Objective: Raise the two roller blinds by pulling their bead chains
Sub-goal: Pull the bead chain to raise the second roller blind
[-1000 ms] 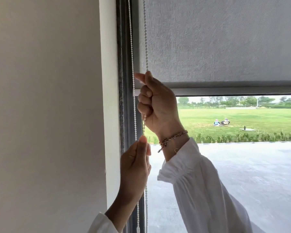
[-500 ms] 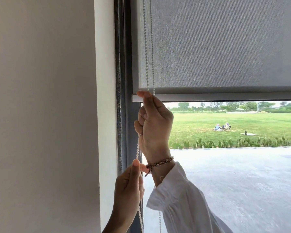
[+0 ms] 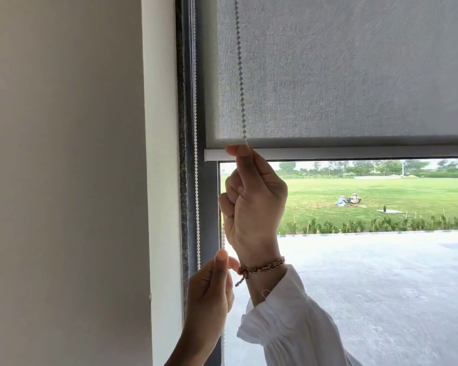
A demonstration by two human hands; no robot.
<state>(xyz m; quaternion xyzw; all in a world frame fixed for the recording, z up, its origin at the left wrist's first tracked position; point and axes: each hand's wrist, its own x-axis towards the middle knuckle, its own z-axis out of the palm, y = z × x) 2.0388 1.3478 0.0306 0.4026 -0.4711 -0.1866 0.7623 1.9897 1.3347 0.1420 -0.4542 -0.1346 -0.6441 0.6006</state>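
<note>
A grey roller blind (image 3: 341,75) covers the upper half of the window, its pale bottom bar (image 3: 354,154) level with my right fingertips. A white bead chain (image 3: 239,70) hangs in front of the blind's left edge. My right hand (image 3: 254,204) pinches this chain just below the blind's hem, fist closed around it. Lower down, my left hand (image 3: 209,294) grips the same strand between thumb and fingers. The chain's other strand (image 3: 196,154) runs down along the dark window frame. Only one blind is in view.
A plain wall (image 3: 64,180) and white window reveal (image 3: 161,180) fill the left side. The dark frame (image 3: 185,128) stands between reveal and glass. Through the glass lie pavement, a hedge and a lawn with two seated people far off.
My right hand slid down the chain from the blind's hem to below it, then gripped higher again. My left hand stayed low on the strand. The view shifted, so the blind's bar sits lower in frame.
</note>
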